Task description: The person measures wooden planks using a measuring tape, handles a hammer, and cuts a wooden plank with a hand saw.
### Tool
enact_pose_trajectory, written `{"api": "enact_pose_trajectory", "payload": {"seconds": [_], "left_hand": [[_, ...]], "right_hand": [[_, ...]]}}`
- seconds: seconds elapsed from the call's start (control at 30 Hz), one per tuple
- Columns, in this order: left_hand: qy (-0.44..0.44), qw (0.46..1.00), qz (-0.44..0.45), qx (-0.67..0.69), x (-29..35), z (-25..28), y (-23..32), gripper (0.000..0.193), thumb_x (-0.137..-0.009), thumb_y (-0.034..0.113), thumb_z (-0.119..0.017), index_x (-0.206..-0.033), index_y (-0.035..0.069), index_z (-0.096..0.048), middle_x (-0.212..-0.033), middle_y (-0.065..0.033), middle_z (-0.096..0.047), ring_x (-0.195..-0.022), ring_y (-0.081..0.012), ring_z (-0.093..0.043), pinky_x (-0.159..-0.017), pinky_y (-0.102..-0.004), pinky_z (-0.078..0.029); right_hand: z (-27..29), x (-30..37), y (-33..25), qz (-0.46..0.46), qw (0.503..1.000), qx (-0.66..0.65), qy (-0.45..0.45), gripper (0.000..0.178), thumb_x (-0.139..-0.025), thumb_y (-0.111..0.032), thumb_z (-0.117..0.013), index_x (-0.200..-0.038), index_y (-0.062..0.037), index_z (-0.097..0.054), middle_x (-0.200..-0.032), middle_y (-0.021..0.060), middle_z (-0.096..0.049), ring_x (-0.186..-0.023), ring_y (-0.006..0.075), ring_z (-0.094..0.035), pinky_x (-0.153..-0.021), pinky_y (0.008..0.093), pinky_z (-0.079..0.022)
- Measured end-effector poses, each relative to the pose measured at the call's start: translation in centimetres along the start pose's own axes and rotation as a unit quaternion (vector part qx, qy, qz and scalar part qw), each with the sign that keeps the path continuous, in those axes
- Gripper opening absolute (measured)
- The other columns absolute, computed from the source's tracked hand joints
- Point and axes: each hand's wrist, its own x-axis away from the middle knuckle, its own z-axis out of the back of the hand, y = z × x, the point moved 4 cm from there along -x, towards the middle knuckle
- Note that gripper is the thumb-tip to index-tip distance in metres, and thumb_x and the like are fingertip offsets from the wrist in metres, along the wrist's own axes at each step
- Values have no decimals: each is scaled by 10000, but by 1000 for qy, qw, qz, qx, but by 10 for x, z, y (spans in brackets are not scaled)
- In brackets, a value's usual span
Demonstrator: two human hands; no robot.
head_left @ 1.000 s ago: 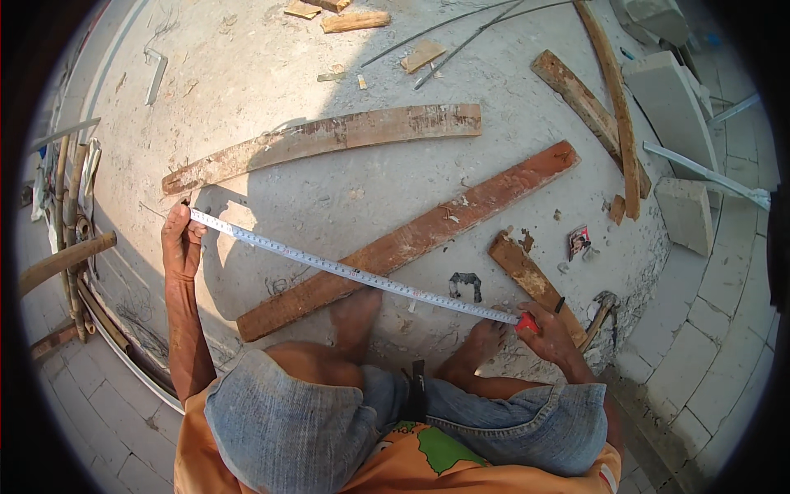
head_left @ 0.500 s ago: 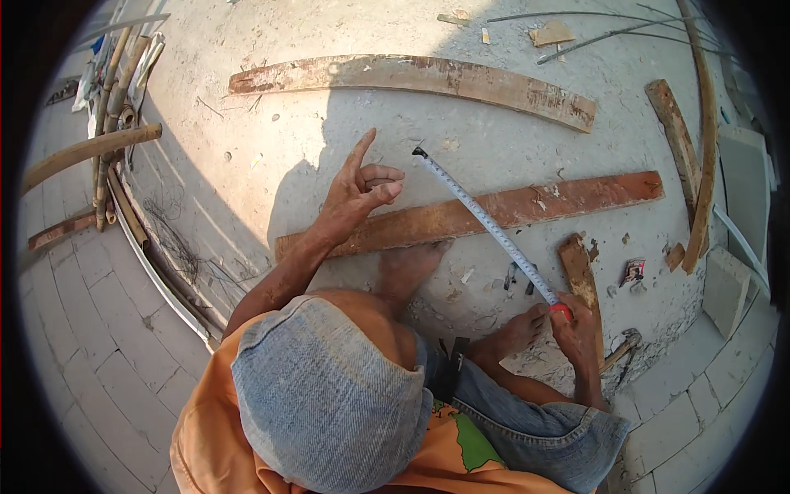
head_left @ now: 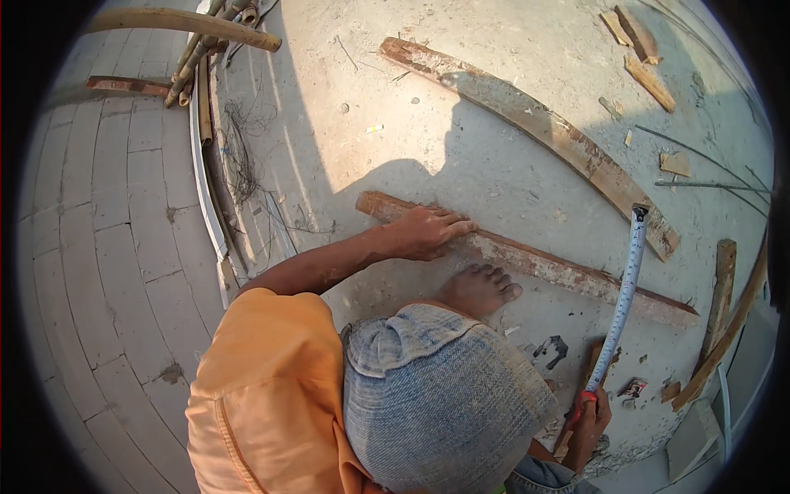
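Observation:
My left hand [head_left: 424, 232] lies palm down on the near end of a long reddish wooden plank [head_left: 547, 267], which lies on the concrete slab [head_left: 461, 165]. My right hand [head_left: 588, 416] is low at the right, closed on the red case of a tape measure [head_left: 621, 300]. Its blade sticks up and away across the plank, and the free tip [head_left: 639, 212] hovers near a second, weathered curved plank [head_left: 535, 123]. My bare foot [head_left: 477, 288] rests just below the reddish plank, beside my bent knee in grey denim [head_left: 444, 395].
Bamboo poles [head_left: 189, 20] and thin wires [head_left: 243, 156] lie along the slab's left edge, beside grey paving blocks [head_left: 107, 247]. Wood scraps [head_left: 650, 78] and thin metal rods [head_left: 708, 185] are at the upper right, and more planks [head_left: 724, 280] at the right rim.
My left hand has dropped from pointing above the plank to lying flat on its end. The tape's blade has swung to the right and now stands more upright. The view shifted left.

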Motion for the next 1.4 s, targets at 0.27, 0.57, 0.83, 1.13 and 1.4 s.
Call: {"api": "enact_pose_trajectory", "payload": {"seconds": [0.27, 0.57, 0.83, 1.13, 1.4], "left_hand": [[-52, 927, 164, 333, -11, 63, -75, 470, -844, 270, -791, -1260, 84, -682, -1311, -140, -645, -1196, -318, -609, -1031, -422, -500], [20, 958, 192, 210, -20, 69, -64, 555, -965, 477, -621, -1285, 25, -650, -1286, -200, -642, -1226, -360, -589, -1029, -456, -480], [59, 980, 117, 147, -31, 85, -35, 734, -853, 391, -780, -1446, 57, -506, -1408, -226, -544, -1325, -384, -507, -1064, -476, -467], [-120, 987, 61, 90, -34, 46, -11, 790, -687, 314, -875, -1354, 39, -553, -1332, -180, -609, -1221, -384, -577, -1030, -466, -469], [-26, 997, 52, 55, -23, 26, 15, 801, -646, 224, -886, -1345, 70, -527, -1258, -175, -601, -1194, -387, -578, -1006, -468, -484]], "right_hand": [[-21, -22, -39, 12, 998, 43, -44, 316, -858, -94, -609, -1135, 52, -653, -935, 90, -605, -780, 160, -569, -707, 306, -481], [-30, -42, -65, 82, 988, 123, -36, 334, -861, -117, -654, -1152, 43, -680, -1063, 152, -676, -951, 208, -643, -845, 327, -516], [-21, -49, -70, 43, 981, 186, -30, 394, -849, -171, -657, -1189, 25, -689, -1176, 230, -676, -1061, 336, -674, -942, 387, -526], [-5, -48, -73, 38, 982, 185, -2, 412, -854, -194, -665, -1199, 30, -687, -1155, 215, -670, -1029, 317, -671, -922, 367, -526], [11, -34, -50, -22, 994, 97, 40, 428, -873, -171, -649, -1248, 35, -661, -1106, 157, -678, -1022, 237, -642, -912, 341, -498]]}}
